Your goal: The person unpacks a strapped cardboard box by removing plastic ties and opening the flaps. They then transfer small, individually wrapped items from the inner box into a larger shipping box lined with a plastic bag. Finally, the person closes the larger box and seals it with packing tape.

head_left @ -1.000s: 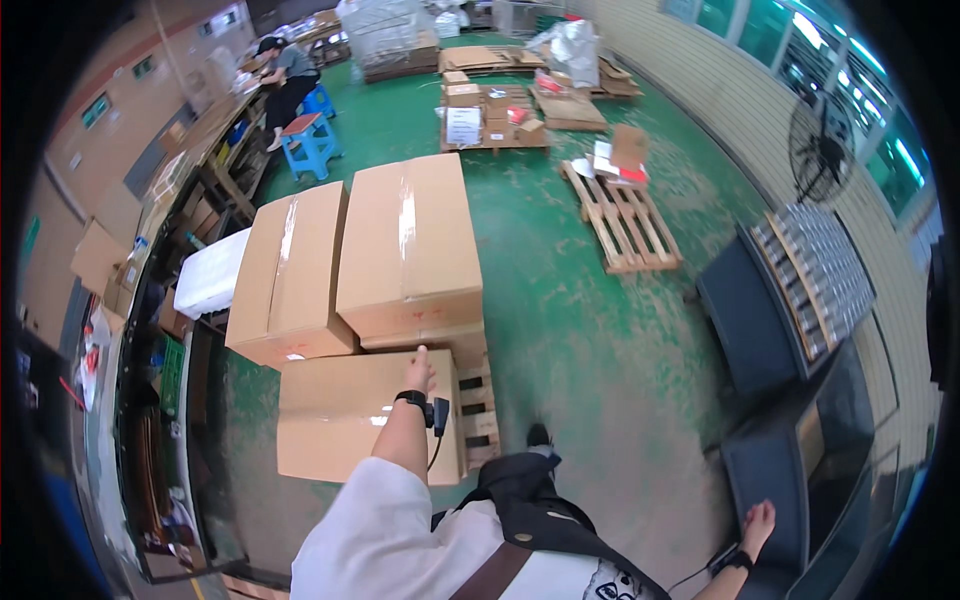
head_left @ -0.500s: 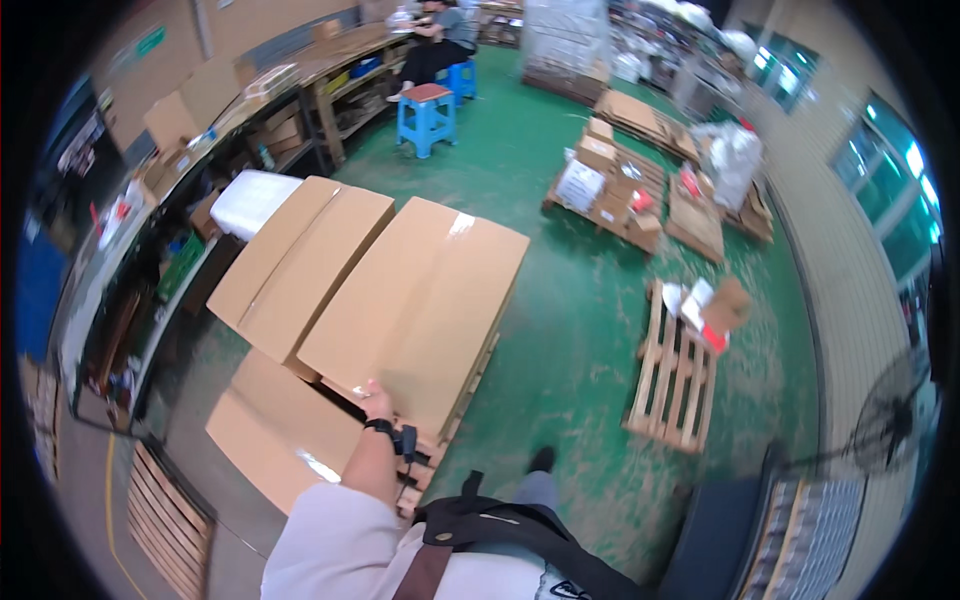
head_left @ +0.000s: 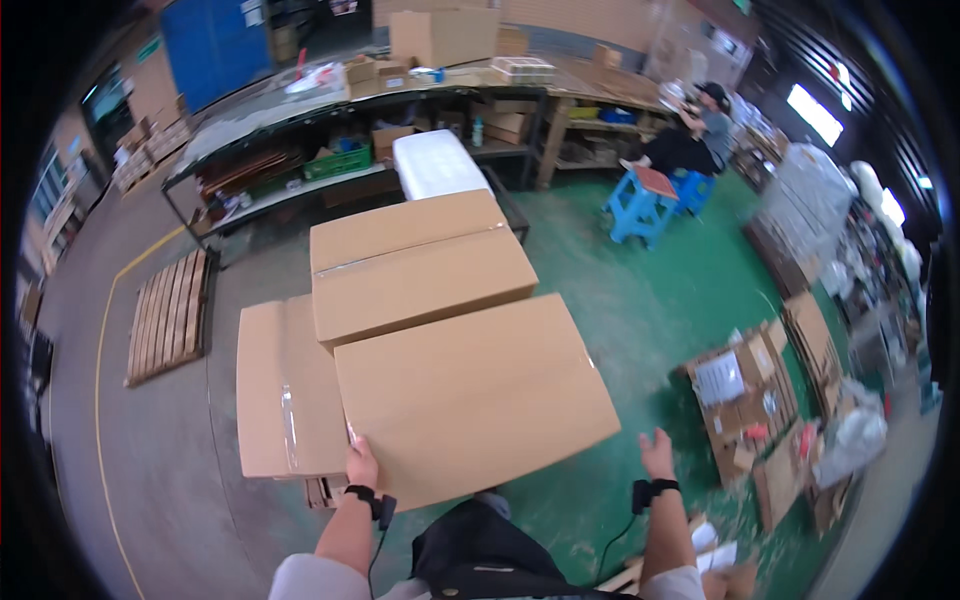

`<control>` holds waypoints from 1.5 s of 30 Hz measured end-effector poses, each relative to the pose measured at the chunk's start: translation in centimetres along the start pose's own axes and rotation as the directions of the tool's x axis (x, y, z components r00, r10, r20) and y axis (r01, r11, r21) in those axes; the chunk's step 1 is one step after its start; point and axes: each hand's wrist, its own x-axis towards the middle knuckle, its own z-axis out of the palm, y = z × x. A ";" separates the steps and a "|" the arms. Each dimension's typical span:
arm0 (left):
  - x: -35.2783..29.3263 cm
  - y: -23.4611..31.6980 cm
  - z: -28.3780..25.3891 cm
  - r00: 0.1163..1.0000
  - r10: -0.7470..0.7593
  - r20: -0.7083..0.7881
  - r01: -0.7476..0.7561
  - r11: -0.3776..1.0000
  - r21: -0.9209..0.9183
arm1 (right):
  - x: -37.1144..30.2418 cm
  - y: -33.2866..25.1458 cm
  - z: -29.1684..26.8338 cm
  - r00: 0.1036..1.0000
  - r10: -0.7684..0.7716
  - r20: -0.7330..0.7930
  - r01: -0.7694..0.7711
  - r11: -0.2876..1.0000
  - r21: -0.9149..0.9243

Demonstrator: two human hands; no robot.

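Observation:
A large brown cardboard box [head_left: 480, 400] lies in front of me, its taped flat top facing up. My left hand [head_left: 362, 465] grips it at its near left edge, with some of the fingers hidden. Off its right end, my right hand [head_left: 657, 456] is raised with fingers apart, holding nothing and not touching the box. Behind lies a second, taped cardboard box [head_left: 420, 262]. A third cardboard box [head_left: 290, 390] is at the left, with pallet wood [head_left: 322, 492] showing below it. Each wrist wears a black strap with a small cabled device.
A white wrapped bundle [head_left: 438, 165] stands behind the boxes, before a long workbench [head_left: 330, 105] with loaded shelves. An empty pallet [head_left: 168, 315] lies at left. Blue stools [head_left: 640, 205] and a seated person [head_left: 705, 130] are at back right. Loaded pallets [head_left: 740, 395] occupy the right side.
My view has swung left, bringing the workbench ahead. My right hand has come into view beyond the front box's right end. The left hand stays at that box's edge.

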 end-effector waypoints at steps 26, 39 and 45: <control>-13.4 -18.7 -1.2 0.400 -0.603 0.690 0.737 0.659 0.148 | 10.5 -2.8 5.7 0.814 0.148 0.561 -0.183 0.983 0.006; -9.8 -17.7 6.7 0.585 -0.056 0.809 0.729 0.475 -0.493 | 14.7 -9.2 9.3 0.855 0.152 0.496 -0.298 0.926 0.229; -13.3 -8.3 1.3 0.715 -0.176 0.677 0.662 0.481 -0.574 | 14.1 -6.8 7.6 0.855 0.273 0.440 -0.382 0.907 0.180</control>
